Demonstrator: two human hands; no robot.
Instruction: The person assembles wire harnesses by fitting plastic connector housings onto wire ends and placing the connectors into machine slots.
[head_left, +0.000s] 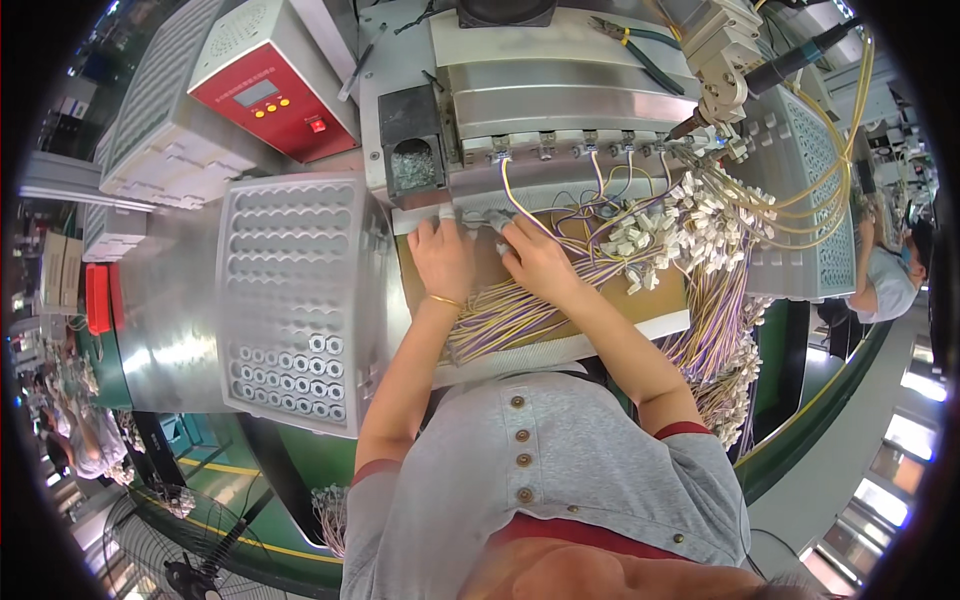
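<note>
My left hand point(443, 262) is at the near side of the metal fixture, just below a black bin point(412, 135) of small glassy-looking pieces. Its fingers are bent and closed together, and their tips blur against a grey metal edge. Beside it, my right hand point(541, 264) has its fingers drawn together. What either hand pinches, if anything, is too small to make out. Yellow and purple wires point(520, 312) run in a bundle under my forearms across a brown board point(655, 305). White connectors point(690, 225) cap many wire ends. Several wires hang from clamps on the soldering fixture point(560, 146).
On the left stands a white tray point(295, 270) with rows of ring-shaped parts in its lower half. A red-fronted control box point(270, 105) is behind it. Green-handled cutters point(645, 55) lie on the fixture. A soldering head point(735, 75) with yellow tubes hangs at the right.
</note>
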